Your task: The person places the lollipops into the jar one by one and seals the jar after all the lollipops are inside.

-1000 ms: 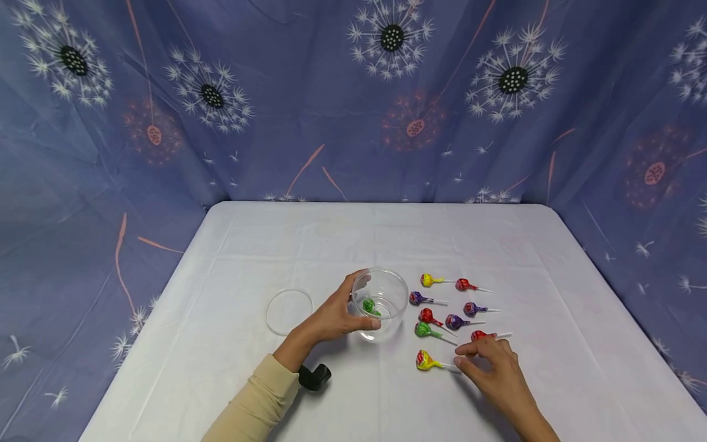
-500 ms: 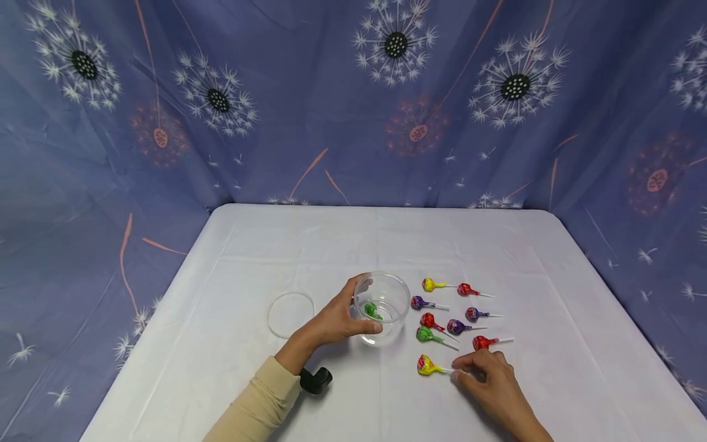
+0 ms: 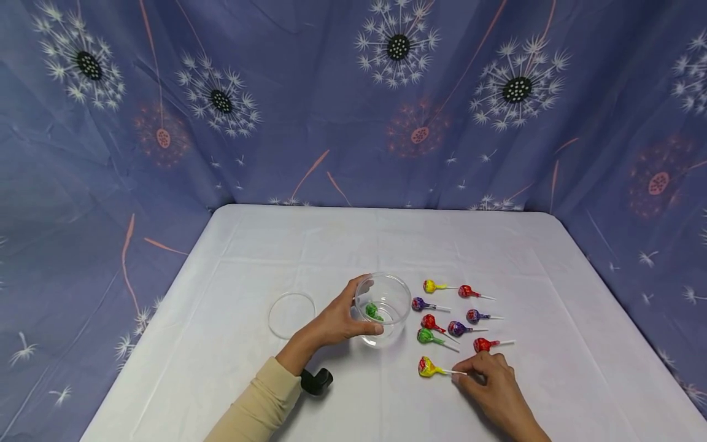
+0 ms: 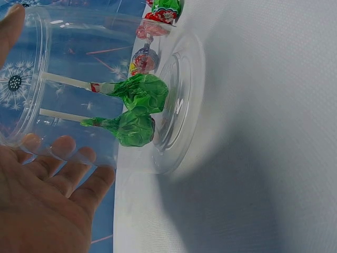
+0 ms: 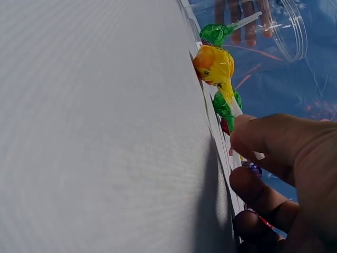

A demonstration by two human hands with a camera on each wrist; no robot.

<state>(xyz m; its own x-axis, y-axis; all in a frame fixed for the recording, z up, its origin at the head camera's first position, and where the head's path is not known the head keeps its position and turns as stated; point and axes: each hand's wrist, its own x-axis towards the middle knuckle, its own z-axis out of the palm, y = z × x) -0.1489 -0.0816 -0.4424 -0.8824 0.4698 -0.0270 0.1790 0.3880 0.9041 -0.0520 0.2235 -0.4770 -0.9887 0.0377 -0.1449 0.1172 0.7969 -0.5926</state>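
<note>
My left hand (image 3: 342,319) grips a clear plastic cup (image 3: 393,288) around its side, thumb in front. Inside the cup, two green-wrapped lollipops (image 4: 139,95) stand head down with their sticks up, as the left wrist view shows. My right hand (image 3: 491,380) pinches the white stick of a yellow lollipop (image 3: 426,367) between thumb and index finger; its wrapped head points left toward the cup. In the right wrist view the thumb (image 5: 263,137) covers part of that stick. The other fingers are bent and hold nothing.
Right of the cup lie several lollipops: a green one (image 3: 425,336), red ones such as this red lollipop (image 3: 483,345), purple ones such as this purple lollipop (image 3: 457,329), and another yellow lollipop (image 3: 429,286). A clear round lid (image 3: 291,293) lies left, on the white tablecloth (image 3: 331,245).
My right hand has moved slightly left and down to the yellow lollipop and now pinches its stick. The left hand keeps its grip on the cup. The head view has shifted a little.
</note>
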